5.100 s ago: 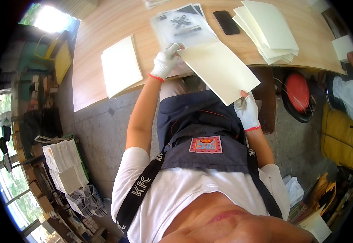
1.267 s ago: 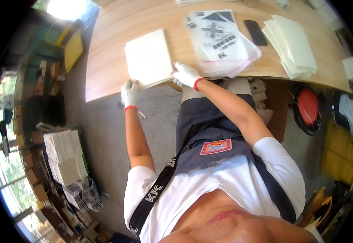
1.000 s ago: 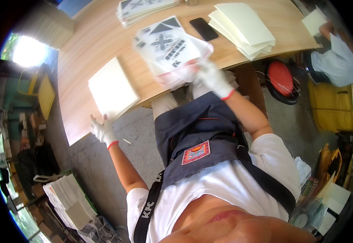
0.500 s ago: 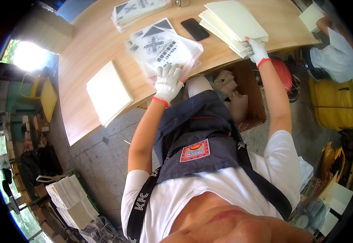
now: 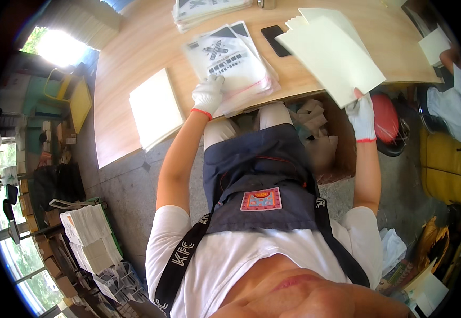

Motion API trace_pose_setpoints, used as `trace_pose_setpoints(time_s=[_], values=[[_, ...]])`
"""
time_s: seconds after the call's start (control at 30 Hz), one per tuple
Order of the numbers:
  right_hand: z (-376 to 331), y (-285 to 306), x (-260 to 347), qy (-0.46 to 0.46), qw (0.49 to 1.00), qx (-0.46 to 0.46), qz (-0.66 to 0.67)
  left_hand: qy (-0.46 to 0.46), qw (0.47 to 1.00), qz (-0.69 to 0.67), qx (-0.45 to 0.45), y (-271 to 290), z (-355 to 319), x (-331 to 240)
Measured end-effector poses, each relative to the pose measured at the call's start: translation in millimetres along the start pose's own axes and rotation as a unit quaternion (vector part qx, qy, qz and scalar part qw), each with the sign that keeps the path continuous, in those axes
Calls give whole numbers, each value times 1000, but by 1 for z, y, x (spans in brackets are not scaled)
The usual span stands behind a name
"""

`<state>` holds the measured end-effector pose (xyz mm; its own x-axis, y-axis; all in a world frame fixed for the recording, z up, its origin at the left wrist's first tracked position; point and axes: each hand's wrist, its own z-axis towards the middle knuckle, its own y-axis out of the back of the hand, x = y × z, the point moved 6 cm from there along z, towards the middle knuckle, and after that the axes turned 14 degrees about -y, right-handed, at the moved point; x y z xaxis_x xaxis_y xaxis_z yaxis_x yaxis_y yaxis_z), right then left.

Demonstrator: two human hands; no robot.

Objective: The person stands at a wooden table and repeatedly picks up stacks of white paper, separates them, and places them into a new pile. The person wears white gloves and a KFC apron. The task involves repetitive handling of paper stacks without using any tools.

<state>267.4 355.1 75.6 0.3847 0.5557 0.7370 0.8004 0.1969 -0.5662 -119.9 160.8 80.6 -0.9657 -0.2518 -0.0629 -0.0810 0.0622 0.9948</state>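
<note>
My left hand (image 5: 207, 94), in a white fingerless glove with a red cuff, is closed at the near left edge of a printed clear plastic bag (image 5: 233, 66). That bag lies on a loose pile of similar bags, and the fingers partly hide its edge. My right hand (image 5: 361, 114), gloved the same way, pinches the near corner of a cream paper sheet (image 5: 336, 63). The sheet juts past the table's front edge, over a fanned stack of cream sheets (image 5: 341, 27). Whether it is one sheet or a few together, I cannot tell.
A neat stack of cream paper (image 5: 156, 108) lies left on the wooden table (image 5: 115, 100). A black phone (image 5: 276, 41) and more printed bags (image 5: 209, 11) lie farther back. Under the table stands an open box of scraps (image 5: 312, 135). Another person (image 5: 453, 100) sits at far right.
My right hand has drawn the cream sheet toward me and to the right, off its stack. My left hand has gone from lying spread on the bags to gripping the top one's edge.
</note>
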Motion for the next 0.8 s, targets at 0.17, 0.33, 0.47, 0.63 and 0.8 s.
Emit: trace_pose_setpoints(time_s=[0.17, 0.33, 0.47, 0.63, 0.8], values=[[-60, -56, -51, -173, 980, 77, -66, -43, 999, -5, -7, 2, -6, -6], [-69, -64, -115, -284, 951, 114, -45, -40, 998, -20, -38, 2, -9, -3], [-73, -53, -121, -273, 955, 107, -37, -52, 997, -24, -45, 0, -13, -2], [-73, -44, -124, -276, 950, 128, -68, -31, 999, -20, -19, -2, -7, 2], [-76, -47, -115, -272, 954, 94, -86, -39, 999, -11, -17, 2, -7, -7]])
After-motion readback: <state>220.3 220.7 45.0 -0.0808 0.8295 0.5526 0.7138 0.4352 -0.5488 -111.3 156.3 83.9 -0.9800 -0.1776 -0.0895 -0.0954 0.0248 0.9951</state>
